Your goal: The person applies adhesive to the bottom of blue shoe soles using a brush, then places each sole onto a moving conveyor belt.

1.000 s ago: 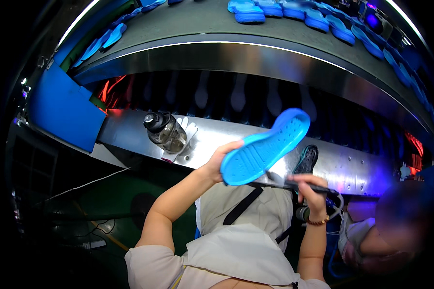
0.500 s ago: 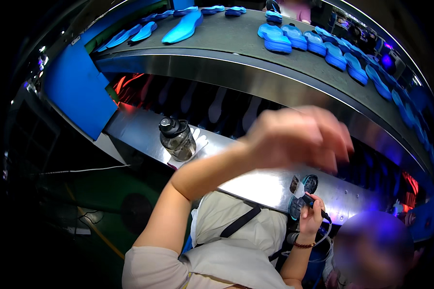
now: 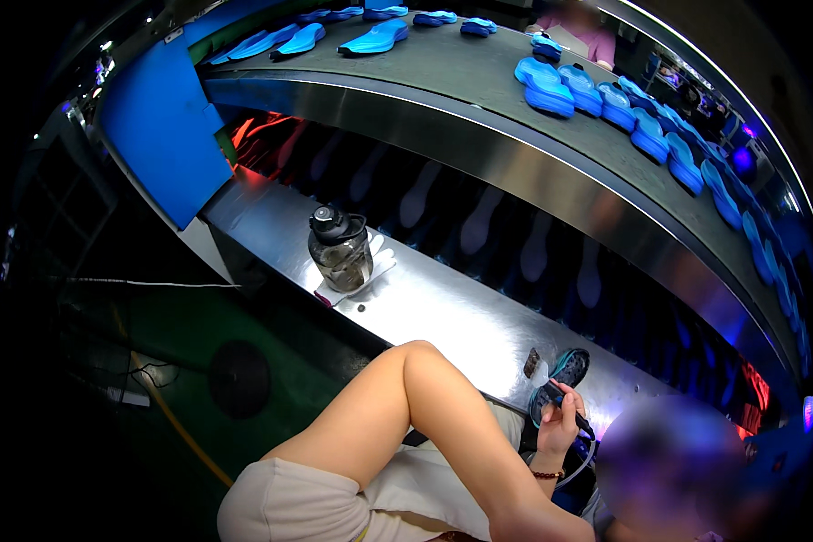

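My right hand point(image 3: 562, 428) is closed round a black pen-shaped tool point(image 3: 579, 421) with a pale cable or tube running from its rear end. The tool's tip points at a dark shoe sole with teal edging point(image 3: 570, 366) on the metal bench point(image 3: 443, 325). Another teal-edged sole piece point(image 3: 537, 406) shows partly behind the hand. Beside them is a small brown and whitish piece point(image 3: 534, 364), too small to name. My left arm bends at the elbow over my lap. Its hand point(image 3: 544, 524) is at the lower edge, fingers hidden.
A dark translucent bottle point(image 3: 341, 256) stands on a white glove point(image 3: 379, 262) at the bench's left. Above, a conveyor belt point(image 3: 443, 68) carries several blue soles point(image 3: 549, 88). Red-glowing openings point(image 3: 262, 140) flank the dark slot. Another person's blurred head point(image 3: 668, 461) is close on the right.
My left hand has swung from over the bench back to the lower edge, with the elbow now bent. My right hand still holds the tool at the soles. The view has shifted slightly.
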A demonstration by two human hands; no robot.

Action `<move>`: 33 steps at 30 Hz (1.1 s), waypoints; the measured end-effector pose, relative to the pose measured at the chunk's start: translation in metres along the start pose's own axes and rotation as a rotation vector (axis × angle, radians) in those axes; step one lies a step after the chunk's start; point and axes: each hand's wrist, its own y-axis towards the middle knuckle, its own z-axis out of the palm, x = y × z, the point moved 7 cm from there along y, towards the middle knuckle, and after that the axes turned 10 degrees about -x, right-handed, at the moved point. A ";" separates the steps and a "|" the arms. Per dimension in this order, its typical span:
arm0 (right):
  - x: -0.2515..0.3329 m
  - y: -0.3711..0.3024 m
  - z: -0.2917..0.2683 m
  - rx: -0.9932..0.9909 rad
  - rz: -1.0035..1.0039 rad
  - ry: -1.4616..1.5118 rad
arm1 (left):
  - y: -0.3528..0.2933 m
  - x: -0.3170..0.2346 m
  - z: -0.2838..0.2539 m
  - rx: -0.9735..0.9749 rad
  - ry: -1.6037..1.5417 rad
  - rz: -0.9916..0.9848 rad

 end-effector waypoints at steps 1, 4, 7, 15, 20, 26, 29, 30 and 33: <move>0.000 0.001 -0.001 0.000 -0.001 -0.001 | 0.004 0.003 0.000 0.009 0.028 0.009; 0.001 0.001 -0.003 -0.002 -0.011 0.021 | 0.017 0.008 0.001 0.033 0.102 0.033; 0.004 -0.001 -0.001 -0.005 -0.018 -0.009 | 0.022 0.009 0.000 0.032 0.146 0.057; 0.000 -0.003 -0.001 -0.019 0.011 -0.023 | 0.028 0.005 -0.001 0.025 0.257 0.107; -0.014 0.005 -0.032 -0.017 0.055 -0.040 | 0.029 0.006 -0.007 -0.012 0.338 0.121; -0.007 0.002 -0.023 -0.040 0.045 -0.058 | 0.032 0.002 -0.009 -0.049 0.395 0.135; -0.006 -0.001 -0.020 -0.065 0.054 0.004 | 0.030 0.001 -0.009 -0.045 0.401 0.143; -0.005 -0.001 -0.019 -0.053 0.033 0.001 | 0.028 0.000 -0.009 -0.042 0.400 0.148; -0.003 -0.001 -0.017 -0.014 0.011 -0.004 | 0.026 0.000 -0.006 -0.027 0.410 0.158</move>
